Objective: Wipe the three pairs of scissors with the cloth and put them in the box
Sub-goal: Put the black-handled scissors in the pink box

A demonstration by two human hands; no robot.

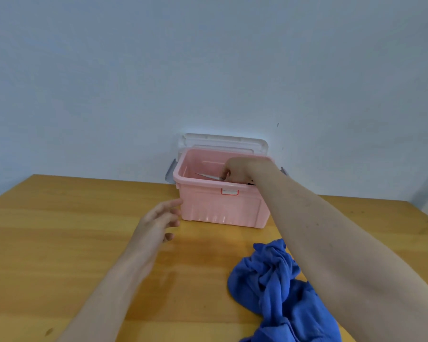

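Note:
A pink plastic box (220, 206) stands at the far side of the table against the wall. My right hand (240, 170) reaches down inside it, fingers curled round a pair of scissors (209, 176) whose silver blades point left; the handles are hidden under the hand. My left hand (158, 219) hovers just left of the box with its fingers spread and holding nothing. A crumpled blue cloth (274, 285) lies on the table near the front, under my right forearm. No other scissors show on the table.
The box's whitish lid (223, 141) leans between the box and the pale wall. The wooden table (59, 230) stretches left and toward me. Its right edge shows at the far right.

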